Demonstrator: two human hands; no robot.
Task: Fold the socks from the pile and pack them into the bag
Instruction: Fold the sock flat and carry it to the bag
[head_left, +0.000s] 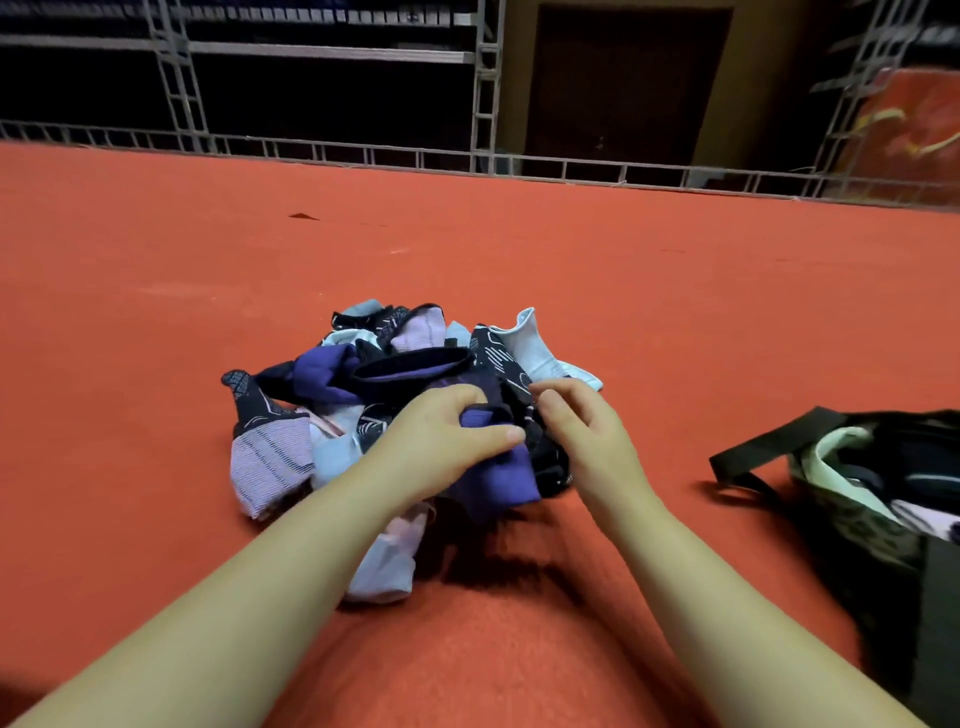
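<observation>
Here the pile of socks (395, 410) sits on the red carpet (156, 312) straight ahead of the person, and everything else is best placed from it. The left hand (441, 441) lies on the near side of the pile, fingers and thumb curled round a dark purple sock (498, 478), which it pinches near one end. The right hand (582, 431) hovers just beside it, on the pile's right edge, fingers bent toward a black patterned sock (504, 358); whether it already holds fabric I cannot tell. The bag (857, 478), dark with a pale lining and a black strap, lies open on the carpet to the right of the pile and somewhat nearer the person, with what look like socks already inside. Behind the pile, well apart, a metal truss frame (467, 161) runs along the carpet's far edge.

These socks look light, soft and limp, so they will sag and drape from any single hold and tend to drag tangled neighbours along. The knit should not be slippery. A sensible hold seems to be the cuff with one hand and the toe with the other, so the sock hangs straight before folding. The pale blue sock (535, 348) at the far right edge of the pile lies freer than most.
</observation>
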